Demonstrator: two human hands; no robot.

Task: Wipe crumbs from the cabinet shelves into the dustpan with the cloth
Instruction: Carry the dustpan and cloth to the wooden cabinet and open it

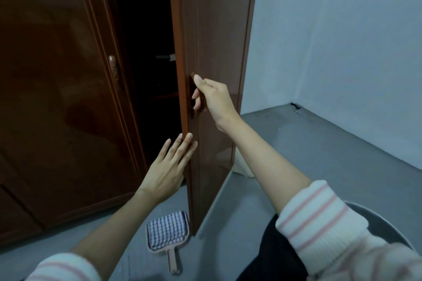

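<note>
Well below left hand (166,166) and right hand (210,98), cloth (167,229) atop dustpan (172,260).

Pale wall (342,41); grey floor (319,155); dim light.

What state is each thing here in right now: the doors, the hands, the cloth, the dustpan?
Right door: swung open.
Left door: closed.
Right hand: grips the right door's handle.
Left hand: fingers straight, against the right door's edge.
Cloth: folded, lying on the dustpan, not held.
Dustpan: flat on the floor, not held.
</note>
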